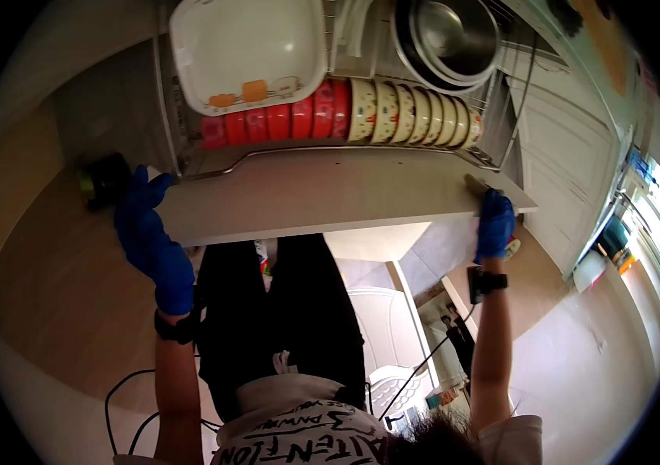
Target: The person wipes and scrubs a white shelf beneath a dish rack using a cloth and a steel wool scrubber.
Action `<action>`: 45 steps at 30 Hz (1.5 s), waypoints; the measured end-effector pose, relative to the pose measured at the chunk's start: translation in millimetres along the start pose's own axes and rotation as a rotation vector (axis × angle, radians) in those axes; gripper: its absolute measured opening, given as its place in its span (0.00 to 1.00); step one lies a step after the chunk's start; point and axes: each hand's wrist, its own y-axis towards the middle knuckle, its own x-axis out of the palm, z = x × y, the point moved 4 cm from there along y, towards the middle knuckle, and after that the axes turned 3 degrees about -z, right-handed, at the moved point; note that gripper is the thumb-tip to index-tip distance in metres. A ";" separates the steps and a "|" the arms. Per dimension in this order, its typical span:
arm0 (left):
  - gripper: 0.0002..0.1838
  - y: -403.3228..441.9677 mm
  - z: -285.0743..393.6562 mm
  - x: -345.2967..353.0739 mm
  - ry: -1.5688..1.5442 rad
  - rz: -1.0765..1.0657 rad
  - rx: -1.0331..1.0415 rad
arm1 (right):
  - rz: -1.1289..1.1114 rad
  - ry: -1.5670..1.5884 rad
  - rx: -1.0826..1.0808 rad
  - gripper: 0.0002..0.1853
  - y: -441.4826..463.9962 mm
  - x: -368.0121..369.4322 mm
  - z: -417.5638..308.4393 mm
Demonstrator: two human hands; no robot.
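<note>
A pull-out drawer with a pale front panel [330,194] spans the space in front of me. My left hand [140,217], in a blue glove, is at the panel's left end, its fingers bent around the edge. A small white piece shows beside those fingers; I cannot make it out. At the right end my right hand [494,223], also gloved in blue, has its fingers closed over the panel's corner. Something beige [475,185] sticks out by its fingertips. Behind the panel, a wire rack [283,149] holds red bowls [280,122] and cream patterned bowls [407,113] in a row.
A white square dish [249,50] and nested metal bowls [450,39] stand in the rack's rear part. A dark jar-like object [105,182] lies left of my left hand. White cabinet doors [566,155] rise at right. A white chair [380,322] and cables [423,360] are below.
</note>
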 end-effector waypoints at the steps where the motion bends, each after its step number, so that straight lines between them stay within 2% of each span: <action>1: 0.24 1.4 -1.4 -6.2 0.017 0.009 0.004 | -0.037 -0.122 -0.029 0.16 6.0 -0.8 -5.1; 2: 0.24 2.1 -0.9 -10.9 -0.001 0.058 0.001 | -0.041 -0.110 -0.038 0.16 12.2 -0.2 -13.4; 4: 0.24 5.6 -8.2 -22.8 -0.012 0.102 -0.002 | -0.367 -0.404 -0.145 0.16 21.3 19.7 -30.2; 5: 0.24 8.0 -12.0 -27.2 0.072 0.112 0.098 | -0.368 -0.397 -0.147 0.16 24.5 34.5 -25.3; 6: 0.25 11.0 -15.9 -31.4 0.154 0.126 0.200 | -0.451 -0.112 -0.282 0.15 25.8 59.8 -22.1; 7: 0.25 14.1 -23.5 -34.3 0.155 0.131 0.204 | -0.526 0.171 -0.415 0.14 25.2 73.2 -28.0; 8: 0.25 14.6 -31.1 -36.1 0.152 0.146 0.165 | -0.526 -0.137 -0.641 0.16 18.2 68.7 -66.7; 9: 0.26 13.7 -36.0 -38.7 0.149 0.164 0.122 | -0.734 -0.259 -0.592 0.21 14.3 68.1 -113.2; 10: 0.26 13.3 -35.1 -39.8 0.149 0.175 0.113 | -0.911 -0.236 -0.205 0.26 14.3 53.3 -170.9; 11: 0.26 13.9 -31.8 -39.3 0.097 0.190 0.119 | -0.836 -0.012 -0.325 0.32 5.1 78.4 -187.3; 12: 0.26 14.1 -29.4 -39.9 0.045 0.204 0.124 | -0.852 -0.006 -0.362 0.34 -4.5 94.2 -216.0; 13: 0.26 13.7 -28.9 -42.7 0.046 0.216 0.116 | -0.773 0.040 -0.651 0.36 -18.4 135.2 -232.8; 14: 0.26 13.3 -27.8 -45.5 0.066 0.219 0.123 | -0.918 0.094 -0.439 0.36 -25.8 95.8 -297.0; 15: 0.26 12.8 -27.7 -46.5 0.085 0.221 0.130 | -0.904 0.152 -0.694 0.35 -41.5 70.5 -344.3; 16: 0.26 11.6 -29.5 -44.6 0.083 0.231 0.123 | -0.829 0.158 -0.645 0.32 -57.2 79.6 -367.7; 17: 0.27 9.1 -33.3 -43.4 -0.039 0.300 0.105 | -0.774 0.332 -0.872 0.29 -70.9 73.0 -391.0; 18: 0.27 5.9 -35.6 -43.4 -0.161 0.368 0.087 | -0.808 0.454 -0.893 0.29 -80.5 64.4 -404.0; 21: 0.27 6.5 -35.3 -47.6 -0.225 0.381 0.041 | -0.636 0.664 -0.999 0.22 -83.0 45.9 -392.9; 23: 0.25 5.0 -39.3 -55.3 -0.243 0.348 0.072 | -0.780 0.693 -0.785 0.20 -64.5 48.1 -342.7; 24: 0.24 5.5 -40.8 -58.3 -0.268 0.308 0.107 | -0.867 0.707 -0.541 0.18 -50.5 50.8 -306.9; 25: 0.24 5.9 -41.8 -65.8 -0.262 0.310 0.109 | -0.713 0.492 -0.602 0.19 -36.7 50.5 -271.7; 27: 0.23 6.5 -37.3 -83.1 -0.119 0.282 0.130 | -0.673 0.090 -0.652 0.21 -19.5 65.7 -202.0; 28: 0.25 6.7 -31.9 -90.4 -0.016 0.311 0.174 | -0.676 0.091 -0.655 0.21 -21.2 65.6 -210.9; 30: 0.27 1.7 -35.3 -102.5 -0.025 0.385 0.105 | -0.649 -0.324 -0.877 0.24 -31.8 68.6 -238.8; 31: 0.28 -1.1 -41.0 -109.1 -0.040 0.458 0.040 | -0.662 -0.288 -0.581 0.28 -33.5 101.5 -235.7; 33: 0.32 -2.4 -49.2 -121.5 0.022 0.504 0.015 | -0.744 -0.233 -0.767 0.34 -55.6 87.4 -309.8; 35: 0.33 -6.1 -52.4 -133.4 0.056 0.565 -0.039 | -0.732 0.021 -0.514 0.38 -73.1 74.0 -379.2; 37: 0.33 -8.8 -55.4 -143.4 0.061 0.557 -0.037 | -0.645 0.063 -0.651 0.38 -92.1 81.5 -428.4; 40: 0.31 -8.9 -50.5 -151.1 0.053 0.557 -0.084 | -0.571 0.223 -0.746 0.33 -113.4 86.2 -488.9; 42: 0.30 -10.9 -48.1 -157.1 0.108 0.616 -0.094 | -0.577 0.558 -1.024 0.24 -129.0 90.6 -514.0; 43: 0.30 -12.5 -49.4 -160.9 0.112 0.615 -0.096 | -0.581 0.561 -1.024 0.24 -131.6 91.7 -513.5; 45: 0.30 -14.1 -49.7 -167.1 0.215 0.536 -0.031 | -0.690 0.328 -1.109 0.11 -138.0 91.7 -511.4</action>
